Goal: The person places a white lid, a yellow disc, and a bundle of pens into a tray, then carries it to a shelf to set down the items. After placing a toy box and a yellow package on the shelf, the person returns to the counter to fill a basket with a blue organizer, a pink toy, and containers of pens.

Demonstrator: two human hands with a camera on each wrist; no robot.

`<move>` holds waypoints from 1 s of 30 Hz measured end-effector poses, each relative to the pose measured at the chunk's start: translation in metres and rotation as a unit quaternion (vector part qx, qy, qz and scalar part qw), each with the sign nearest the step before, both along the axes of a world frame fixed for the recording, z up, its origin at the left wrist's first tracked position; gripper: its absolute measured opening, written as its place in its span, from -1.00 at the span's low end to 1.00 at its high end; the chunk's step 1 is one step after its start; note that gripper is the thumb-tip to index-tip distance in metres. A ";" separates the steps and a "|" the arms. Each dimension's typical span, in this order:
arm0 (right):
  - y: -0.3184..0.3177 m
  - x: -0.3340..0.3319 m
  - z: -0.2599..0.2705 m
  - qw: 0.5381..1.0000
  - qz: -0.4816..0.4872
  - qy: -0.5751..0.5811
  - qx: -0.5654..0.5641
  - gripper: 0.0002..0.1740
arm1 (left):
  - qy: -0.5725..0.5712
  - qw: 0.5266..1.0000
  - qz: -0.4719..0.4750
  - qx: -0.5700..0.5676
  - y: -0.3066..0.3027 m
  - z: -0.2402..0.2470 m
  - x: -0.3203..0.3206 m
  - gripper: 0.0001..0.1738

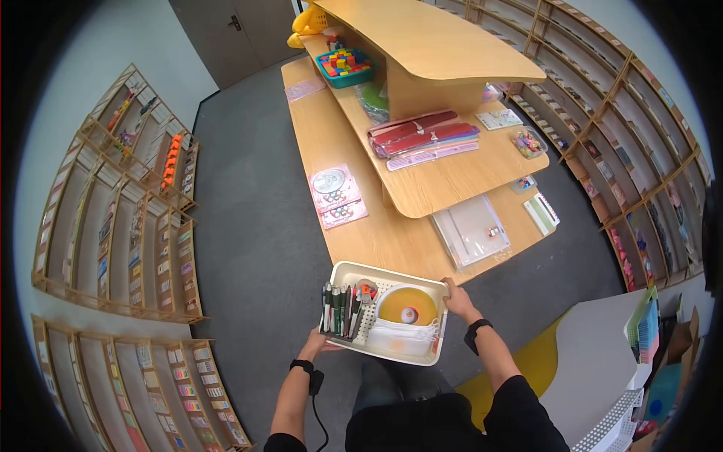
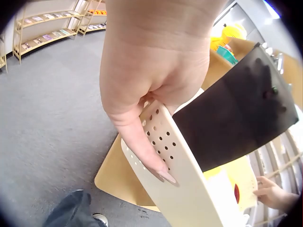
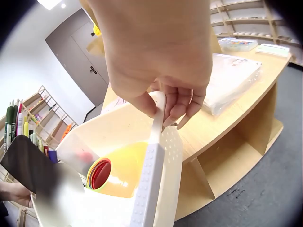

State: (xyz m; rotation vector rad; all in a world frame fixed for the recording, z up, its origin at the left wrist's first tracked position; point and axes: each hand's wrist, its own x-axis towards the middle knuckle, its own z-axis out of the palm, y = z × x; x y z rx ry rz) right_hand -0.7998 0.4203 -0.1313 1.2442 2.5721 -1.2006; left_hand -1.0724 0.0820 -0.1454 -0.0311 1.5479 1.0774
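Note:
A cream perforated basket (image 1: 392, 357) is held level in front of the body, close to the end of the wooden display table. The left hand (image 1: 319, 343) grips its left side; in the left wrist view the left hand (image 2: 154, 94) has fingers over the perforated wall (image 2: 163, 142). At the right corner, the right hand (image 1: 459, 300) pinches the rim, and in the right wrist view the right hand (image 3: 161, 85) curls round it. Pens (image 1: 342, 309) stand in a dark holder (image 2: 236, 109) at the basket's left. Beside them lie a yellow round item (image 1: 399, 298) and a white packet (image 1: 399, 338).
The tiered wooden table (image 1: 444, 184) carries red and purple packs (image 1: 422, 138), pink sheets (image 1: 338, 200), a clear flat case (image 1: 471, 230) and a teal tray of blocks (image 1: 345, 78). Shelves (image 1: 113, 248) line the left wall, more shelves (image 1: 625, 113) the right. A grey-yellow curved seat (image 1: 557, 361) is at lower right.

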 end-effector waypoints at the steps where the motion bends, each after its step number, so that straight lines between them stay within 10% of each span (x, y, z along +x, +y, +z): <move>1: 0.003 -0.004 -0.010 1.000 -0.005 -0.004 -0.006 -0.37 | 0.011 1.000 -0.006 -0.012 0.005 -0.004 -0.006 -0.61; 14: 0.018 -0.061 -0.026 0.995 -0.081 -0.051 -0.028 -0.27 | 0.068 0.994 -0.080 0.025 0.076 -0.059 -0.129 -0.58; 19: 0.013 -0.079 0.000 0.895 0.216 -0.091 0.379 -0.53 | 0.076 0.989 -0.122 0.019 0.113 -0.058 -0.165 -0.57; 23: -0.010 -0.090 -0.019 0.883 0.361 -0.112 0.280 -0.51 | 0.135 0.979 -0.153 0.019 0.139 -0.068 -0.185 -0.60; 30: -0.035 -0.114 -0.045 0.919 0.282 -0.165 0.219 -0.55 | 0.247 0.963 -0.098 -0.035 0.162 -0.049 -0.183 -0.63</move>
